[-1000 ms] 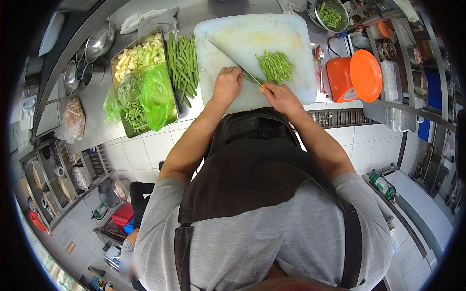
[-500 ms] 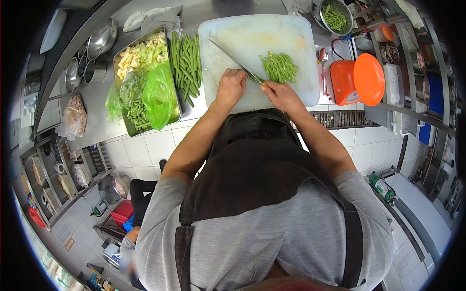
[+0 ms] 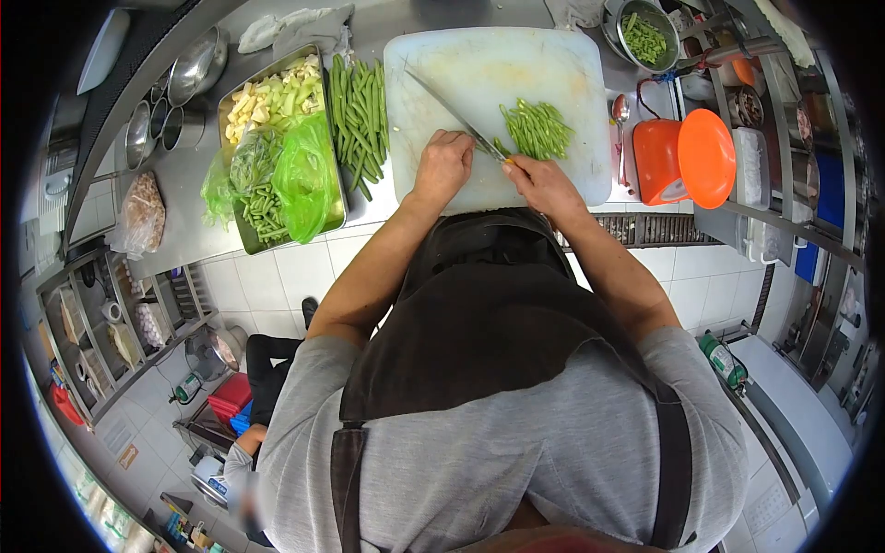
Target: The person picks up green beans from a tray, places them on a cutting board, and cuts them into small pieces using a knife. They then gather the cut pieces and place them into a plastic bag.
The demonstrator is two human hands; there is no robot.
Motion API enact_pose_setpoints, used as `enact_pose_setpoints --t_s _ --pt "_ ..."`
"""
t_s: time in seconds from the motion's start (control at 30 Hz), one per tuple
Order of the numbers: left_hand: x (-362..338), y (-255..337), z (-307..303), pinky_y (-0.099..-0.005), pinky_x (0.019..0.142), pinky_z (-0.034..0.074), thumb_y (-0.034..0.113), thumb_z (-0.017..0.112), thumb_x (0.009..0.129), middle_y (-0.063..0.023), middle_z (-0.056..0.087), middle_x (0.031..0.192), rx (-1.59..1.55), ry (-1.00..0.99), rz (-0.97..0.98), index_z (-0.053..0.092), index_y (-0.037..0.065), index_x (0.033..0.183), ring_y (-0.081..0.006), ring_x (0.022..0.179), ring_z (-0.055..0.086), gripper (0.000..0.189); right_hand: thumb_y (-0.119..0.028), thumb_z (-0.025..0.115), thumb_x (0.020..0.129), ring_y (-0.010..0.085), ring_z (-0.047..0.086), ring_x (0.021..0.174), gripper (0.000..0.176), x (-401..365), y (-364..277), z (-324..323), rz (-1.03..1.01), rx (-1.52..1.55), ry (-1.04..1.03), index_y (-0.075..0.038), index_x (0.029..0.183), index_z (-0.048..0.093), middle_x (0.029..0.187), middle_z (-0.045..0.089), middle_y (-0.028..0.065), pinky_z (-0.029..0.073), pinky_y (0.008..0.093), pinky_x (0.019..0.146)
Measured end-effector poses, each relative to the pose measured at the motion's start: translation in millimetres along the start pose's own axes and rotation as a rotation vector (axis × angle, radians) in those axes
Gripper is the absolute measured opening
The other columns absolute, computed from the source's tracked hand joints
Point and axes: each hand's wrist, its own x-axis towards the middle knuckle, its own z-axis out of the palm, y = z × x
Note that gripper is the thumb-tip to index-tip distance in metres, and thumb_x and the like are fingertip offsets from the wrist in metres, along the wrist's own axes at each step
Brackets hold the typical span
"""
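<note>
My right hand (image 3: 549, 186) grips the yellow handle of a knife (image 3: 450, 109) at the near side of a white cutting board (image 3: 498, 55). The long blade slants away to the far left over the board. Just left of the blade is my left hand (image 3: 444, 166), its fingers curled and closed; whatever they hold is hidden. A pile of cut green beans (image 3: 536, 129) lies on the board right of the knife, with a few bits close to the blade. Whole green beans (image 3: 359, 115) lie in a heap along the board's left edge.
Left of the beans, a metal tray (image 3: 343, 210) holds cut pale vegetables and green plastic bags (image 3: 306, 175). Metal bowls (image 3: 198, 69) stand further left. On the right are a spoon (image 3: 621, 138), an orange container (image 3: 656, 161) and a bowl of cut beans (image 3: 643, 41). Another person (image 3: 267, 369) is behind, lower left.
The view has shifted slightly, so the board and items on the counter appear a little to the right. Both hands and the knife keep nearly the same pose over the board.
</note>
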Motion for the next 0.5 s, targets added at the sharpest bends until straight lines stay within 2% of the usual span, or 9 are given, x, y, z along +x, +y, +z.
enact_pose_setpoints --t_s 0.07,0.13,0.17,0.23,0.37,0.43,0.5 --pt "-0.5 0.1 -0.7 -0.0415 0.075 0.054 -0.002 0.069 0.079 -0.0133 0.07 0.086 0.014 -0.017 -0.002 0.069 0.001 0.086 -0.0343 0.083 0.064 0.008 -0.034 0.053 0.102 0.0201 0.056 0.049 0.035 -6.4 -12.0 -9.0 0.049 0.015 -0.012 -0.002 0.105 0.065 0.064 0.058 0.0083 0.046 0.0368 0.052" --pt "-0.9 0.8 -1.3 -0.0415 0.075 0.054 -0.002 0.069 0.079 -0.0132 0.07 0.086 0.009 -0.016 -0.011 0.069 0.001 0.086 -0.0343 0.083 0.064 0.008 -0.034 0.052 0.103 0.0171 0.055 0.046 0.034 -10.7 -20.9 -16.8 0.243 0.169 -0.129 -0.002 0.102 0.065 0.063 0.057 0.0064 0.045 0.0344 0.047" --pt "-0.4 1.4 -1.3 -0.0416 0.075 0.054 -0.002 0.068 0.078 -0.013 0.07 0.086 0.004 -0.014 -0.016 0.069 0.001 0.086 -0.0342 0.083 0.064 0.009 -0.034 0.052 0.103 0.0171 0.055 0.046 0.034 -8.5 -20.4 -14.4 0.244 0.17 -0.128 -0.002 0.102 0.065 0.063 0.057 0.0064 0.045 0.0344 0.047" --pt "-0.3 1.8 0.4 -0.0418 0.075 0.054 -0.002 0.068 0.078 -0.0131 0.07 0.086 0.009 -0.006 -0.004 0.069 0.001 0.086 -0.0344 0.082 0.064 0.009 -0.035 0.053 0.101 0.033 0.062 0.051 0.035 2.6 -17.9 -4.5 0.291 0.211 -0.159 -0.001 0.101 0.063 0.07 0.062 0.0225 0.049 0.0432 0.055" --pt "0.5 2.3 -1.8 -0.0422 0.074 0.054 -0.003 0.068 0.078 -0.0138 0.07 0.086 0.025 -0.008 0.011 0.069 0.001 0.086 -0.0347 0.082 0.064 0.009 -0.035 0.054 0.101 0.036 0.063 0.058 0.035 20.8 -12.0 15.0 0.187 0.193 -0.074 -0.001 0.104 0.063 0.071 0.062 0.0227 0.049 0.0439 0.059" --pt "2.0 1.1 -3.7 -0.0419 0.075 0.055 -0.001 0.068 0.079 -0.0143 0.07 0.088 0.029 -0.043 0.004 0.07 0.002 0.087 -0.0348 0.083 0.065 0.009 -0.035 0.054 0.1 0.0406 0.064 0.068 0.035 23.9 -10.8 16.9 0.101 0.136 0.044 -0.002 0.106 0.065 0.074 0.063 0.0238 0.049 0.0457 0.064" --pt "5.8 -2.4 -10.6 -0.0415 0.076 0.055 0.001 0.069 0.079 -0.0148 0.071 0.089 0.031 -0.076 -0.008 0.07 0.002 0.089 -0.0349 0.084 0.066 0.01 -0.035 0.054 0.1 0.0425 0.063 0.074 0.035 17.8 -9.4 9.1 0.139 0.143 0.049 -0.003 0.107 0.065 0.077 0.064 0.0244 0.049 0.0468 0.068"
